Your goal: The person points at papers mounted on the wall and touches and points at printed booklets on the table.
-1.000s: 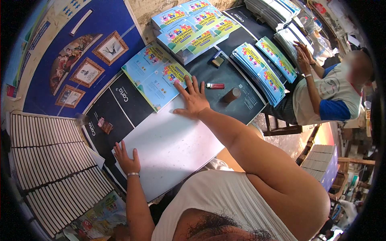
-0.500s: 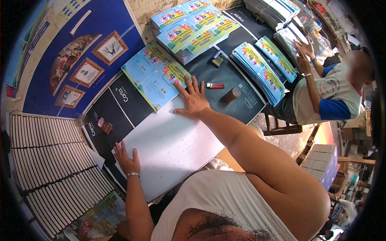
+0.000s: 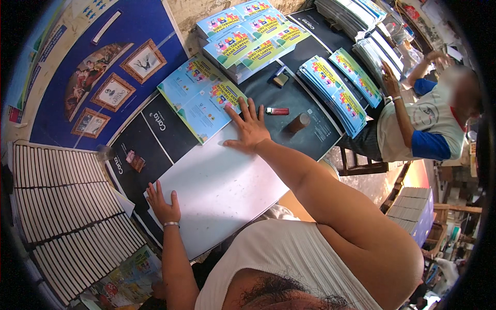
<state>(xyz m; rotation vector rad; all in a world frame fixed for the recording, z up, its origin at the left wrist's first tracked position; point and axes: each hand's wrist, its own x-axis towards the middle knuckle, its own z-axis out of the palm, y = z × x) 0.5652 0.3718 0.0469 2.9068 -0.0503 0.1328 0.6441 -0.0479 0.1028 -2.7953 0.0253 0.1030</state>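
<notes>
Far left of the frame: rows of stacked book blocks (image 3: pixel 62 206), spines up, packed close; they play no part in the handling.

Lower left of centre: the left hand (image 3: pixel 163 205) lies flat and open, fingers spread, on the near left corner of the large white sheet (image 3: pixel 217 186). It grips nothing; it only presses down.

Centre: the white sheet rests on the black table covering (image 3: pixel 155 139), and its near edge appears to overhang the table toward the person's body.

Upper centre: the right hand (image 3: pixel 250 126) is likewise open and splayed, palm down on the sheet's far corner, with its fingertips touching or just short of the open blue-green booklet (image 3: pixel 201 98).

Right of that hand: a red lighter (image 3: pixel 277 111) and a small brown cylinder (image 3: pixel 298 123), both near the sheet's far edge. Far right: a second person's hand (image 3: pixel 388 82) on booklet stacks.

Risks, as judged:
- With flat palms only, the sheet may slide or skew if one hand lifts.
- The overhanging edge may crease against the body.
- A push forward could ruck the booklet or knock over the cylinder.
</notes>
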